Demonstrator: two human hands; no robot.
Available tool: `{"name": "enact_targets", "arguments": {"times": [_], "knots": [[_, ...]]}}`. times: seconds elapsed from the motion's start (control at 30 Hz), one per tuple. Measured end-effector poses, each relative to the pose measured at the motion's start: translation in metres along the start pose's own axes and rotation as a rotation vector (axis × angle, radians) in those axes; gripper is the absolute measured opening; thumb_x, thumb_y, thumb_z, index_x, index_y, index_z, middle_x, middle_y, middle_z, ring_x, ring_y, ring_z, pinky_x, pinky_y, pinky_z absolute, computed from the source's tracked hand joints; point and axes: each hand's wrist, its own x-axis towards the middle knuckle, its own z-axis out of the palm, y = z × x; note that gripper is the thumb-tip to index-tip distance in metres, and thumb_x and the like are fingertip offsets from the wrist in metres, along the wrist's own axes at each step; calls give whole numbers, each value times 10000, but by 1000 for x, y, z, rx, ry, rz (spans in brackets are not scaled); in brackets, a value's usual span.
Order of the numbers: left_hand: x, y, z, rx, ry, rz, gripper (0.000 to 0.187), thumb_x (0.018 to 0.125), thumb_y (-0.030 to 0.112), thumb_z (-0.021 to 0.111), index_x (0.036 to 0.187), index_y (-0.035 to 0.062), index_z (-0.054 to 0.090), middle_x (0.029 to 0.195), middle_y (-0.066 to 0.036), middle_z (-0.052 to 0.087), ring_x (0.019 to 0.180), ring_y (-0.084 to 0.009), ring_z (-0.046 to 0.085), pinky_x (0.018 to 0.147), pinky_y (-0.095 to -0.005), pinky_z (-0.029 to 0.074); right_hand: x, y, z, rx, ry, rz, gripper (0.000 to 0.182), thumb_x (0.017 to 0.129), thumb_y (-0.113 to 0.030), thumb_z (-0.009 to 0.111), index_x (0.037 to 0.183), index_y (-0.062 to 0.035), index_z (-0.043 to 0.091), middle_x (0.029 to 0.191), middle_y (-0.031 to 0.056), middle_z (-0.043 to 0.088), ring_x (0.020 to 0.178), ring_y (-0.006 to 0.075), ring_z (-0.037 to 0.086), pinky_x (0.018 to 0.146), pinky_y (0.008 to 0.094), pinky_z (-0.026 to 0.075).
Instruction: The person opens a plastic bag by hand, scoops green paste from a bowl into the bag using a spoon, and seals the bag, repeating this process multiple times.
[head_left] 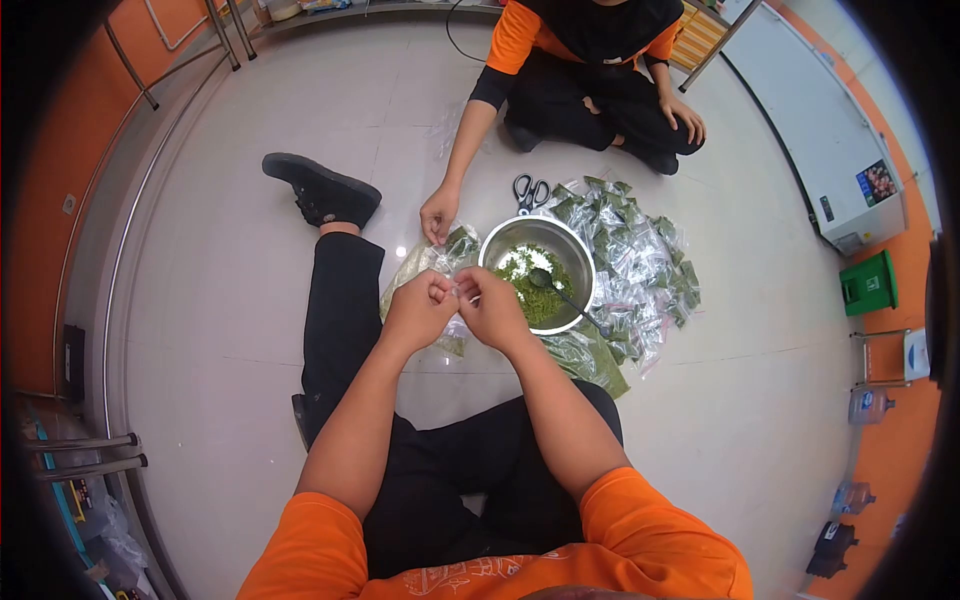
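My left hand and my right hand meet just left of the steel bowl, fingers pinched together. Between the fingertips is a small bit of clear plastic, mostly hidden by the fingers. The bowl holds a green, crumbly mixture with white shreds, and a dark spoon leans in it, its handle over the rim. Under and beyond my hands lie green leaf pieces and clear plastic. Right of the bowl spreads a pile of clear plastic bags with green leaf pieces.
Black-handled scissors lie behind the bowl. Another person sits opposite, one hand reaching to the leaves near mine. A flat green leaf lies before the bowl. A white chest freezer and green bin stand at right.
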Motion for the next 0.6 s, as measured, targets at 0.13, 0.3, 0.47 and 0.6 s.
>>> {"name": "enact_targets", "arguments": {"times": [0.13,0.3,0.47,0.6], "knots": [[-3,8,5,75,3,-30,210,825,156,676,949,0,610,754,-74,646,690,-149,618,681,-303,512,4,10,1,-202,162,-78,209,773,7,681,981,21,661,847,149,651,719,247,662,676,346,548],[-4,-3,21,60,125,51,174,862,153,636,926,3,575,719,-99,604,662,-190,606,656,-343,506,3,14,-2,-134,68,-102,196,776,7,691,972,2,678,850,143,652,708,242,667,656,328,546],[2,-9,29,-12,327,144,227,836,91,672,1015,14,555,831,-98,596,687,-198,612,663,-334,518,2,4,0,-107,87,-111,189,783,3,702,971,-14,690,851,132,652,697,227,663,650,325,543],[3,-8,24,19,290,135,297,796,29,693,1055,23,548,876,-95,575,690,-206,596,661,-327,514,1,6,-1,-147,111,-132,215,763,5,692,977,-14,694,872,122,659,681,211,653,646,317,538]]}}
